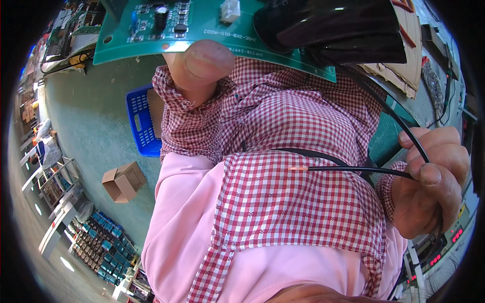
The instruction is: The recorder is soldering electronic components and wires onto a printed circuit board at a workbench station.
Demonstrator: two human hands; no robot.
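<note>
A green circuit board [202, 43] spans the top of the view, its front edge gripped by my left hand [202, 65]. The thumb lies over the edge; the other fingers are mostly hidden. On the board sit a small black capacitor [161, 18], a white connector [230, 11] and, at its right, a large glossy black cylindrical part [333, 30]. Lower right, my right hand [429, 182] pinches a black wire [353, 169], whose stripped copper end points left. Another length of black wire curves from beneath the cylinder into the same fingers.
A blue plastic crate [143, 123] and an open cardboard box [124, 183] stand on the green floor [96, 131] to the left. Cardboard pieces [404, 76] lie at upper right. Devices with red digits [444, 245] sit at lower right. Racks of parts [103, 247] stand lower left.
</note>
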